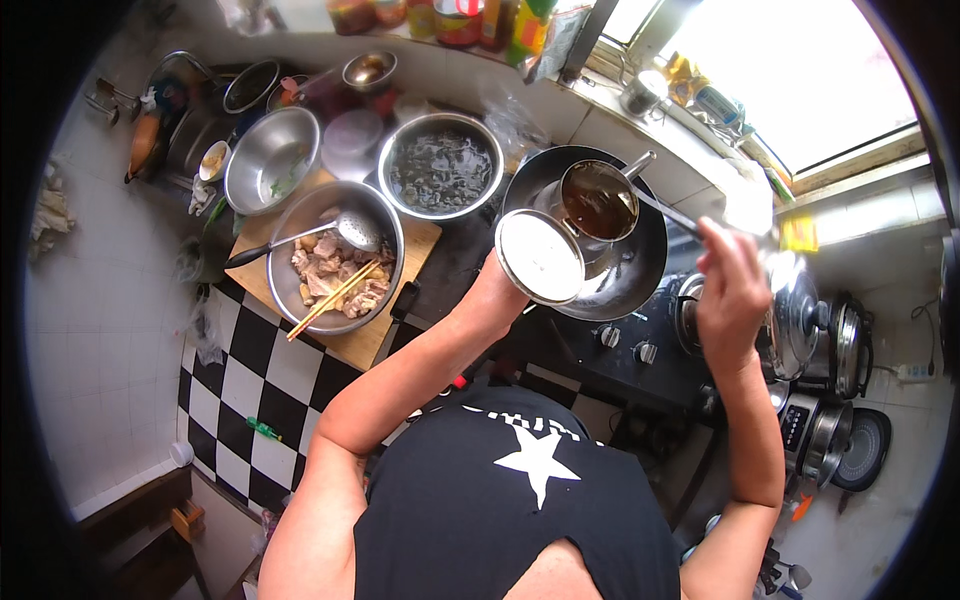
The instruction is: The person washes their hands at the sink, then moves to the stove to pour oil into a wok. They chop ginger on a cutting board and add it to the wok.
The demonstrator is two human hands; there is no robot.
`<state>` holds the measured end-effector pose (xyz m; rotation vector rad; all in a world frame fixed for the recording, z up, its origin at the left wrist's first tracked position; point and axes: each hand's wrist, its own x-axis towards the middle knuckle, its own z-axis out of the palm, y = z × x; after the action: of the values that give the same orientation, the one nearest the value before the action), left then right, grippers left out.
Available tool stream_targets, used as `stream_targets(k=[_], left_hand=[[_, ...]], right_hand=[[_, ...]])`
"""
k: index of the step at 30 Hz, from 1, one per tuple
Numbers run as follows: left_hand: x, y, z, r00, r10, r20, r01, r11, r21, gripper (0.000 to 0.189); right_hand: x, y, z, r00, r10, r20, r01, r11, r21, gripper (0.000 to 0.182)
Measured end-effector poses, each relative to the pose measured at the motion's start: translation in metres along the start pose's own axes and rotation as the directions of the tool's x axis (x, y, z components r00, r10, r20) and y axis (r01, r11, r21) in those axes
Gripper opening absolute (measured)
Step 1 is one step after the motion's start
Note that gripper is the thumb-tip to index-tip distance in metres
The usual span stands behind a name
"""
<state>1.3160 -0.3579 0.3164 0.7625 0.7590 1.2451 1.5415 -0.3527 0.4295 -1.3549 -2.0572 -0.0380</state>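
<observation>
My left hand (504,281) holds a round white-topped lid (540,256) with a metal rim, tilted over the near left edge of a dark wok (637,277). A metal pot of dark brown liquid (600,201) is in or above the wok; which one I cannot tell. My right hand (731,281) grips the thin handle of a utensil (670,212) that reaches to the pot's rim; its far end is hidden. To the left, a steel bowl (281,296) on a wooden board (360,352) holds pieces of meat, a slotted skimmer (358,230) and wooden chopsticks (330,301).
A steel basin (493,180) of dark liquid stands behind the board, beside another steel bowl (238,180) with green scraps. Lidded pots (795,322) stand to the right of the stove knobs (609,336). Jars (457,26) line the back ledge, near the window.
</observation>
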Motion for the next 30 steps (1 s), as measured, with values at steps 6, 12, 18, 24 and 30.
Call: stream_targets(k=[6, 12, 18, 24, 30], left_hand=[[-0.004, 0.002, -0.006, 0.997, 0.055, 0.048, -0.053, 0.998, -0.031, 0.023], [-0.017, 0.008, -0.026, 0.992, 0.071, -0.101, -0.072, 0.997, -0.012, 0.026], [-0.022, -0.005, -0.071, 0.973, 0.114, -0.202, -0.124, 0.992, -0.037, 0.036], [-0.025, -0.007, -0.116, 0.942, 0.066, -0.328, -0.097, 0.992, -0.078, 0.038], [-0.029, -0.005, -0.129, 0.941, 0.108, -0.32, -0.109, 0.994, 0.013, 0.04]], right_hand=[[-0.014, 0.003, 0.007, 0.99, 0.137, -0.04, -0.132, 0.985, 0.109, 0.031], [-0.013, 0.063, 0.022, 0.788, 0.595, 0.159, -0.574, 0.616, 0.54, 0.026], [-0.05, 0.159, 0.109, 0.83, 0.552, 0.081, -0.545, 0.834, -0.086, 0.022], [-0.056, 0.161, 0.147, 0.893, 0.447, 0.051, -0.41, 0.855, -0.318, 0.019], [-0.064, 0.151, 0.166, 0.692, 0.637, 0.34, -0.606, 0.768, -0.207, 0.024]])
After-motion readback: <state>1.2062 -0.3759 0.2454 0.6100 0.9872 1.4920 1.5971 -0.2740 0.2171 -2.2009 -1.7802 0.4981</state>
